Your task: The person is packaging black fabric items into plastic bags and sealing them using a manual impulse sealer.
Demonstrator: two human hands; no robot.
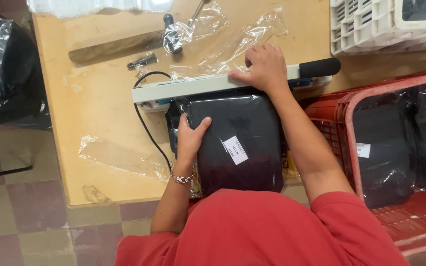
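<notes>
A black folded item in a clear plastic bag (pixel 242 143), with a white label, lies on the wooden table (pixel 99 98) with its far end under the arm of a white heat sealer (pixel 188 87). My left hand (pixel 189 138) grips the package's left edge. My right hand (pixel 265 68) presses down on the sealer's arm, next to its black handle (pixel 320 67).
Loose clear plastic film (pixel 223 44) and a hammer (pixel 119 45) lie behind the sealer. A red crate (pixel 351 103) at the right holds several bagged black items. A white crate (pixel 366 24) stands at the back right. The sealer's black cord (pixel 146 128) runs toward me.
</notes>
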